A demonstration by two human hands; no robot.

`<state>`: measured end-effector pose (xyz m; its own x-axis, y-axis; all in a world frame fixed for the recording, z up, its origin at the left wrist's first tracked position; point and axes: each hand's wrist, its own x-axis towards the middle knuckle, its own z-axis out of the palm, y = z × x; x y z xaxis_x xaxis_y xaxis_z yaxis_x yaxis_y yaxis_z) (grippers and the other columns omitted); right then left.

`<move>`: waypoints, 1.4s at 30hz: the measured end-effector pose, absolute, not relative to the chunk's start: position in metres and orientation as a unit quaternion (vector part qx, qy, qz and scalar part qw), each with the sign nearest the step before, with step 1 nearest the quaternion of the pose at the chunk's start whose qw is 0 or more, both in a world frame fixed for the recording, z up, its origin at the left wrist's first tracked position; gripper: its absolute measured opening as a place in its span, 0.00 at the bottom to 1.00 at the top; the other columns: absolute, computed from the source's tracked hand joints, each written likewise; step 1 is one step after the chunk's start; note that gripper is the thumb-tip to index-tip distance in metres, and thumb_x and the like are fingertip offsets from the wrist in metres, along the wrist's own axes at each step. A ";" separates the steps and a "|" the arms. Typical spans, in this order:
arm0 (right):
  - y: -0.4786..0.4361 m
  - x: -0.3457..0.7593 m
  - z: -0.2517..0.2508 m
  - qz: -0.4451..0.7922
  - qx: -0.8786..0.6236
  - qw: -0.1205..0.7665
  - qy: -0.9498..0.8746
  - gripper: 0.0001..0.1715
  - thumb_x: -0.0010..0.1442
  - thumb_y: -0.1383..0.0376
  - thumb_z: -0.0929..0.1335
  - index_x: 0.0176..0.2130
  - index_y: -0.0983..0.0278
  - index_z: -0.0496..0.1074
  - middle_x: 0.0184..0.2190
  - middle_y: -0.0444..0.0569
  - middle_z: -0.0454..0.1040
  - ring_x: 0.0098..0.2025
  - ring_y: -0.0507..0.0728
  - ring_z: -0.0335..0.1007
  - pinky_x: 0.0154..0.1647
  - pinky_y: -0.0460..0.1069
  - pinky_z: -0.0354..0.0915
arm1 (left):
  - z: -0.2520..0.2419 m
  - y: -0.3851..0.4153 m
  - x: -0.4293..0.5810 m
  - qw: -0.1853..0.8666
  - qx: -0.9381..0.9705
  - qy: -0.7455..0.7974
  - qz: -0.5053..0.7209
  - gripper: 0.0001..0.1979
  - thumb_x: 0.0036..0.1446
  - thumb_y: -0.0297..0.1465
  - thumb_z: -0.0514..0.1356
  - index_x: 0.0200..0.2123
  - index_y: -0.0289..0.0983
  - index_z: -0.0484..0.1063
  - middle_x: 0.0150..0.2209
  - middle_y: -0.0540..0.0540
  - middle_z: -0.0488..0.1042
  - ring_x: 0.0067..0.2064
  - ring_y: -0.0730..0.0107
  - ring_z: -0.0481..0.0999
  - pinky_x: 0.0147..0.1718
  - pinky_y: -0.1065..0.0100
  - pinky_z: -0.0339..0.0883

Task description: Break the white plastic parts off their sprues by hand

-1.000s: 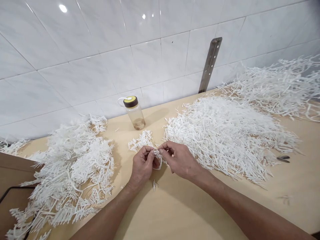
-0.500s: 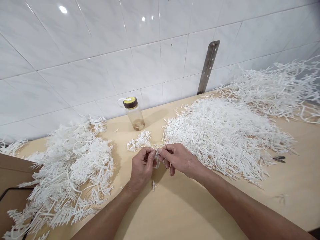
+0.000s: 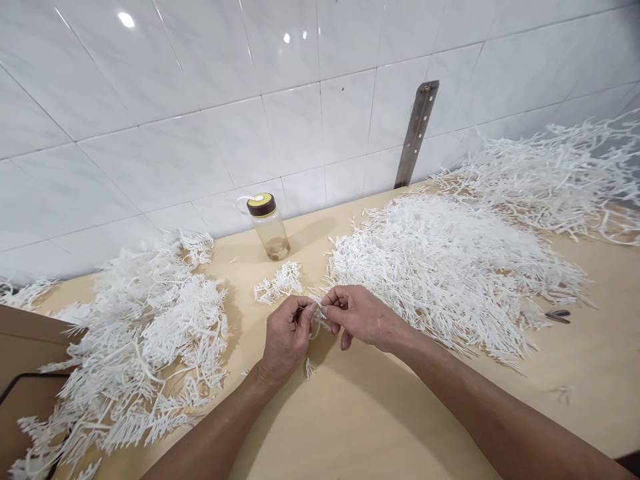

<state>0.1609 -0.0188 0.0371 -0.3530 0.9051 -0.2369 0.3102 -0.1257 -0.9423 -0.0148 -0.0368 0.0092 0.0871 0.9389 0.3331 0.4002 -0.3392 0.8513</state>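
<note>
The left hand (image 3: pixel 286 337) and right hand (image 3: pixel 361 316) meet fingertip to fingertip over the wooden bench (image 3: pixel 380 413), both pinched shut on one small white plastic sprig (image 3: pixel 316 313). The sprig lies directly between the two hands, its short length running roughly left to right from one pinch to the other; neither hand is nearer than the other. Its exact shape is largely hidden by the fingers, so whether a thin loop hangs below it is uncertain. A loose sprig cluster (image 3: pixel 280 283) lies just beyond the hands (untouched). The large sorted heap (image 3: pixel 450 267) sits to the right, the tangled heap (image 3: pixel 145 340) well to the left. A capped bottle (image 3: pixel 269 225) stands by the tiled wall.
</note>
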 end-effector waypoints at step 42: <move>-0.023 0.149 0.022 0.224 -0.525 0.289 -0.769 0.12 0.64 0.72 0.62 0.30 0.63 0.69 0.28 0.44 0.73 0.29 0.53 0.66 0.32 0.48 0.58 | 0.006 -0.032 -0.022 0.101 0.833 0.477 0.260 0.09 0.66 0.25 0.46 0.33 0.40 0.60 0.28 0.52 0.66 0.25 0.71 0.62 0.25 0.69 0.53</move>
<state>0.1492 -0.0230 0.0220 -0.2822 0.9361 0.2101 0.6773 0.3495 -0.6474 -0.0217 -0.0325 0.0065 0.4097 0.8475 0.3374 0.7425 -0.5247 0.4164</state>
